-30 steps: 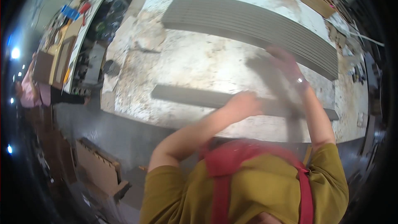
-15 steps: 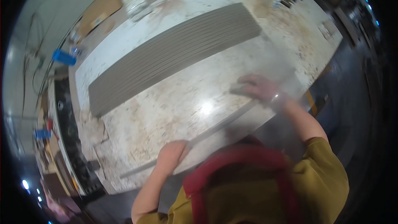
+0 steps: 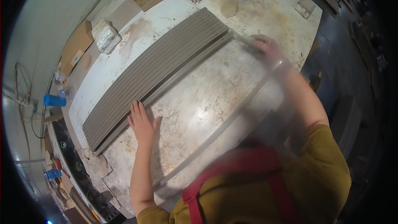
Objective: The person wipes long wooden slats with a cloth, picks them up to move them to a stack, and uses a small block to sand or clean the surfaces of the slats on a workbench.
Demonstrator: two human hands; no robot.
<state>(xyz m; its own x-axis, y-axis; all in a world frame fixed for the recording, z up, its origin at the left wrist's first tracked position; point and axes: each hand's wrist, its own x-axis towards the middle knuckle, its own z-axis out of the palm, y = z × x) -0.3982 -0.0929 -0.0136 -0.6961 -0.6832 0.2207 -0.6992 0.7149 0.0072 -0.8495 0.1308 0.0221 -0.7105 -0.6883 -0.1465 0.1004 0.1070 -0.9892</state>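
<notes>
Bottle (yellowish) near grey strips

Many long, flat grey-brown strips lie closely side by side, roughly parallel to the far edge of the worktable. One more strip lies along their near side, with a narrow dark line between.

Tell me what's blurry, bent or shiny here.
Head view: the right hand is smeared by blur, the left hand looks clearer; head view: the grey strips look bowed, and a soft glare lightens the table.
</notes>
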